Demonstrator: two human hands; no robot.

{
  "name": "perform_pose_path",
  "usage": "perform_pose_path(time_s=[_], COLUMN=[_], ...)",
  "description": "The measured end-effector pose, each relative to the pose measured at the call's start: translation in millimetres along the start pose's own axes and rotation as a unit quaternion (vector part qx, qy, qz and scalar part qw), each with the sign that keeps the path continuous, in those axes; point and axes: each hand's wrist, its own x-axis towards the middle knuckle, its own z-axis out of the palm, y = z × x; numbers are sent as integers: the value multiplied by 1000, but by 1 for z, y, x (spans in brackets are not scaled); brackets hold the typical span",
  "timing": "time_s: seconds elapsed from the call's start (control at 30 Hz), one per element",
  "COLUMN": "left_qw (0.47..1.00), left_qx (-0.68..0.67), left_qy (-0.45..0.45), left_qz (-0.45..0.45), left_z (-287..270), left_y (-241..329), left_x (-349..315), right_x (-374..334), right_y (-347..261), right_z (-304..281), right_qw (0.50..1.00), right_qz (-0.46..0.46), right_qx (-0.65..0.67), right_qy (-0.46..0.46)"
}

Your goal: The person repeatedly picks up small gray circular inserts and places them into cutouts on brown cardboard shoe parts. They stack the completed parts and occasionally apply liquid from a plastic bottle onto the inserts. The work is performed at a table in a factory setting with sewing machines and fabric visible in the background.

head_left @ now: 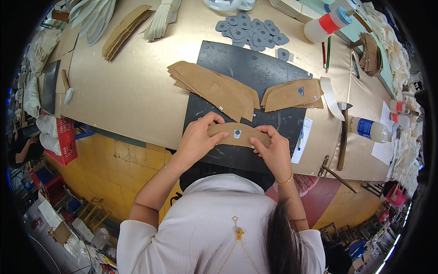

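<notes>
Between my two hands is a brown curved panel (245, 135), with a small dark round-ended patch in a pale frame at its middle. My left hand (204, 137) pinches its left end between thumb and fingers. Its right end is gripped by my right hand (272, 148), thumb at the near edge. Just beyond lies a fanned stack of brown panels (214, 89), one with a cut-out outline. To its right, a smaller stack of similar panels (292, 95) shows a dark patch on top. Both stacks rest on a black board (255, 61), which also lies under my hands.
Grey rounded pieces (251, 31) are heaped at the back. On the right are a capped bottle with a red band (327, 26), a clear bottle (370, 129), a curved pale blade-like strip (331, 98), a hammer (343, 137) and pencils. A red crate (67, 141) stands at left.
</notes>
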Motion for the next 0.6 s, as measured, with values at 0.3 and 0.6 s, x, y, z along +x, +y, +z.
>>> perform_pose_path(time_s=[0.3, 0.6], left_qw=[1000, 999], left_qx=[-1, 35], left_qy=[-6, 3], left_qz=[-17, 7], left_z=[-1, 2], left_y=[3, -2], left_x=[1, 1], right_x=[0, 0], right_y=[-3, 0], right_z=[0, 5], right_qw=[1000, 996], right_qz=[3, -49], right_qx=[-2, -63], right_qy=[0, 28])
